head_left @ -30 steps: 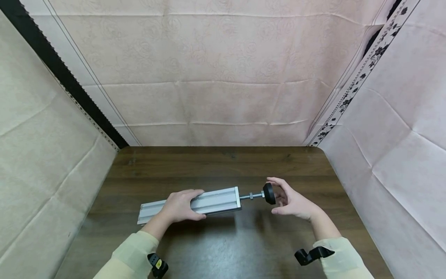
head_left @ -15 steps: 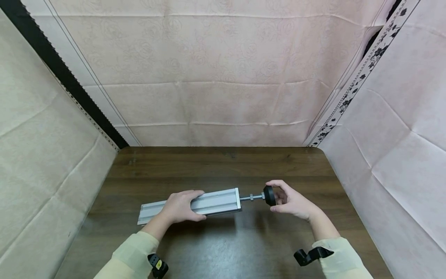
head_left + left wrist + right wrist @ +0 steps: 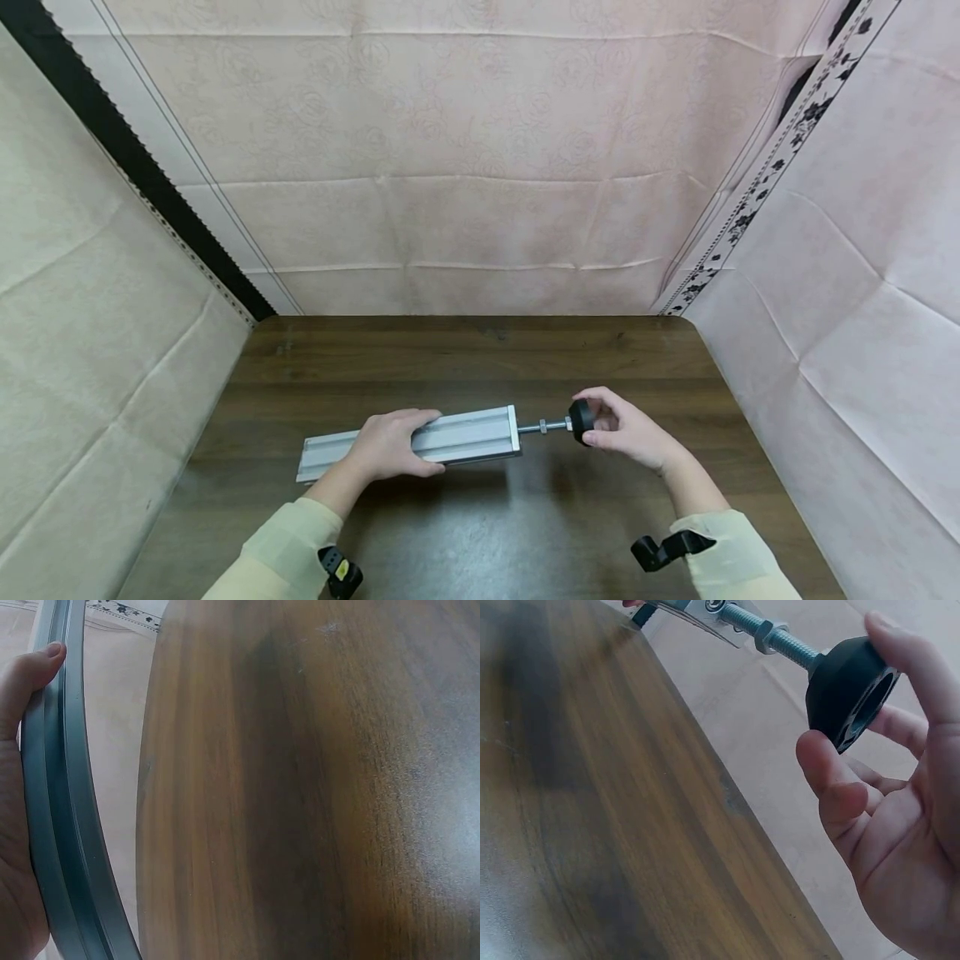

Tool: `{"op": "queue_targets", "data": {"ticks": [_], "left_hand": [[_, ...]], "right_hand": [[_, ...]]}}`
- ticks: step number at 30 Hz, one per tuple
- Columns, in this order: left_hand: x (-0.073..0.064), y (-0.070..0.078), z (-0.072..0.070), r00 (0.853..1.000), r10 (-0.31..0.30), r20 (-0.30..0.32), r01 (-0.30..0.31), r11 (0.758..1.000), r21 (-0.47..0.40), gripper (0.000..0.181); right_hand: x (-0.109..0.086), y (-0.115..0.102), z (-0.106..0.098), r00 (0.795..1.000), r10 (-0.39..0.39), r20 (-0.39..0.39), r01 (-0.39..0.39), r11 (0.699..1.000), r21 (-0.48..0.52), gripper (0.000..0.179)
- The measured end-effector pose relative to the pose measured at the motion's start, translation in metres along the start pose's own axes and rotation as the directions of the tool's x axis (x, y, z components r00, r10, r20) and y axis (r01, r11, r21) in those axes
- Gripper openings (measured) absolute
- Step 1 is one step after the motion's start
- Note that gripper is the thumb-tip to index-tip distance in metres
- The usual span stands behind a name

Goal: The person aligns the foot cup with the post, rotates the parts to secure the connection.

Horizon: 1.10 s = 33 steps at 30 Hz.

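My left hand (image 3: 390,446) grips a silver aluminium profile (image 3: 472,435) around its middle, holding it over the table. From the profile's right end sticks out a levelling foot, with a threaded rod (image 3: 793,648), a hex nut (image 3: 766,636) and a black round base (image 3: 838,679). My right hand (image 3: 626,429) pinches the rim of that base between thumb and fingers; the right wrist view shows the base's hollow underside facing the palm. In the left wrist view, the thumb (image 3: 37,671) lies along the grooved side of the profile (image 3: 67,787).
Below is a brown wood-grain table (image 3: 480,358), with rounded far corners. Pale cloth (image 3: 480,167) hangs behind it and on both sides. Each sleeve carries a black wrist mount, such as the one on the right wrist (image 3: 671,550).
My right hand's fingers have closed in from around the black base onto its rim, and the base has tilted slightly. The left hand and the profile stay almost still.
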<state>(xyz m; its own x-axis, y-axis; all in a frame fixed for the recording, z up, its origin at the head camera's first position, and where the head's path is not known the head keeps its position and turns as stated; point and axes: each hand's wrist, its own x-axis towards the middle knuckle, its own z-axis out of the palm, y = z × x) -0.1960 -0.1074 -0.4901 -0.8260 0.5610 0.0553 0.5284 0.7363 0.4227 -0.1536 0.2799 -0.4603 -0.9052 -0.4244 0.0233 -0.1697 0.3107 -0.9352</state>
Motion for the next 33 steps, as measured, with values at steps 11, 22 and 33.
{"op": "queue_targets", "data": {"ticks": [11, 22, 33], "left_hand": [[-0.0005, 0.0006, 0.0002, 1.0, -0.005, -0.01, 0.005, 1.0, 0.003, 0.072], [-0.0008, 0.0001, -0.0007, 1.0, -0.001, -0.017, 0.001, 1.0, 0.002, 0.074], [-0.0003, 0.0029, -0.0009, 1.0, 0.002, -0.002, -0.002, 1.0, -0.005, 0.074]], "right_hand": [[0.0003, -0.0001, -0.0008, 1.0, 0.004, 0.022, -0.005, 0.999, 0.044, 0.036], [-0.0054, -0.0013, -0.0018, 0.995, -0.08, 0.06, 0.079, 0.997, 0.018, 0.091], [-0.0047, -0.003, 0.0004, 0.997, -0.009, 0.077, 0.011, 1.0, -0.017, 0.072]]}}
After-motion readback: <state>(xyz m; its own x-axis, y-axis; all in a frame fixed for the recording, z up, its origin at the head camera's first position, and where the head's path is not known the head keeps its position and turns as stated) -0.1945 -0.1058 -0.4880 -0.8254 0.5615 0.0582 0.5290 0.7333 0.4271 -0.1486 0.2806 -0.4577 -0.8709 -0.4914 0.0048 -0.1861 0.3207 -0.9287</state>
